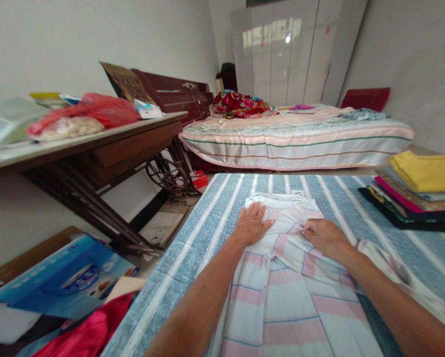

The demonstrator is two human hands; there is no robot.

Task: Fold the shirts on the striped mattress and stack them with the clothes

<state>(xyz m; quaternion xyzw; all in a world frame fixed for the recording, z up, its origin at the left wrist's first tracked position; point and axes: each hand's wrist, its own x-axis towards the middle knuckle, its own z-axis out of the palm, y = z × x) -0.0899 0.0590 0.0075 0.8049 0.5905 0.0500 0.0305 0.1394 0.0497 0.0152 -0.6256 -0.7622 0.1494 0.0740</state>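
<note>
White and pink, crossed by thin blue lines, a striped garment (289, 322) lies under both hands, its far end close to the far edge of a blue-and-white sheet (178, 267), its near end running out of view at the bottom. The left hand (251, 225) rests palm down on the garment's upper left part, fingers slightly apart and flat against the cloth. The right hand (324, 237) is at the garment's upper right, fingers curled together with the thumb and closed on the cloth. Just past the right wrist lies a loose pale length of fabric (378, 258). Near the sheet's far right corner sits a stack of folded clothes (426, 171), yellow on top.

What stands beneath the sheet is hidden. Beyond its left edge, a wooden desk (133, 144) carries a red plastic bag (111, 110); an iron wheel (167, 172) shows under the desk's right end. Lower down are a blue box (55, 282) and, in front of it, a bright red cloth (96, 327). Past the sheet's far edge is a bed (300, 148) with a pale striped cover, a crumpled red floral bundle (237, 105) at its left. Behind stands a glossy pale wardrobe (261, 64), then a dark red panel (367, 99) near the right wall.
</note>
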